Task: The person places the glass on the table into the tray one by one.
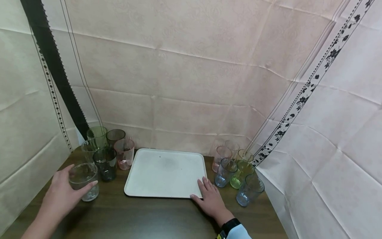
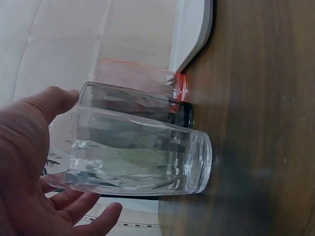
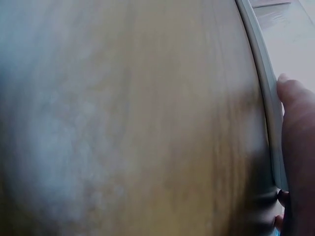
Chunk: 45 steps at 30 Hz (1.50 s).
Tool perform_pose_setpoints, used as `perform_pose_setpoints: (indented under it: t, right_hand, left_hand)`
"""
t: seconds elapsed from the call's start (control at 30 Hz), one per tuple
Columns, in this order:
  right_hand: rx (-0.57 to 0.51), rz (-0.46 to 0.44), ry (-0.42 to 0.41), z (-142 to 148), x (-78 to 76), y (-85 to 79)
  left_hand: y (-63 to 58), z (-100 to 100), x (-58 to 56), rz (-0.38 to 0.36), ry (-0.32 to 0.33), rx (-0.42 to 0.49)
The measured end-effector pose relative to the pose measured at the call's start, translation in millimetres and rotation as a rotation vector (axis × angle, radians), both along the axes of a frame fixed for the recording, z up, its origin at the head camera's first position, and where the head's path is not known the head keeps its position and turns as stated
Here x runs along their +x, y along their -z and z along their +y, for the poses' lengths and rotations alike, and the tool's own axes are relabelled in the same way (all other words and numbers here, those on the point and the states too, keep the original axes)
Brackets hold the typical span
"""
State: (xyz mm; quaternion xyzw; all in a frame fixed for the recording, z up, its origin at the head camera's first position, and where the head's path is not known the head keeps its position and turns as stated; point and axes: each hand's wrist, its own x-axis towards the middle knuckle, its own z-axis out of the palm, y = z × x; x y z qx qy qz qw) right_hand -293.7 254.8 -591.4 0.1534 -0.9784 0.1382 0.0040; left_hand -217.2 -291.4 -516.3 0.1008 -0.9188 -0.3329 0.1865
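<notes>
A clear drinking glass [image 1: 90, 195] stands upright at the left front of the group of glasses. Around it spreads my left hand [image 1: 61, 191], thumb on the right side and fingers on the left. In the left wrist view the thumb is slightly off the clear glass [image 2: 133, 152], and the fingers reach loosely past its other side. My right hand [image 1: 210, 199] rests at the front right corner of a white rectangular tray [image 1: 167, 176]. Its fingers lie fairly straight along the right edge, and the thumb touches the front rim.
Behind the clear glass stand a dark glass [image 1: 105, 162], a pink glass [image 1: 124, 154] and several others. Right of the tray are blue glasses [image 1: 250, 191], a green glass [image 1: 240, 174] and a pink one [image 1: 222, 153]. Cloth walls [image 1: 179, 76] enclose the wooden table [image 1: 140, 215].
</notes>
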Motion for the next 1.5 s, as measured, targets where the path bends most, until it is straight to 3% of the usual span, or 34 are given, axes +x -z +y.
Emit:
perform_pose_setpoints:
  t: [0.4,0.57,1.1,1.3,1.5]
  right_hand:
    - [-0.010,-0.012,0.001,0.5,-0.7,1.1]
    - [-0.005,-0.013,0.003,0.7,-0.8,0.7]
    - [-0.023,-0.008,0.000,1.1,0.4,-0.1]
    - [-0.021,-0.014,0.002,0.8,-0.1,0.3]
    - [-0.015,-0.016,0.001,0.9,-0.4,0.5]
  left_hand:
    - [-1.8,2.9,-2.4,-0.024,-0.025,0.028]
    - [-6.5,5.9,0.4,0.001,-0.010,0.014]
    - [-27.9,39.8,3.0,0.007,0.134,-0.020]
    - [-33.5,59.1,-3.0,0.002,0.199,-0.024]
    - [-41.6,79.5,-13.3,-0.076,0.277,-0.001]
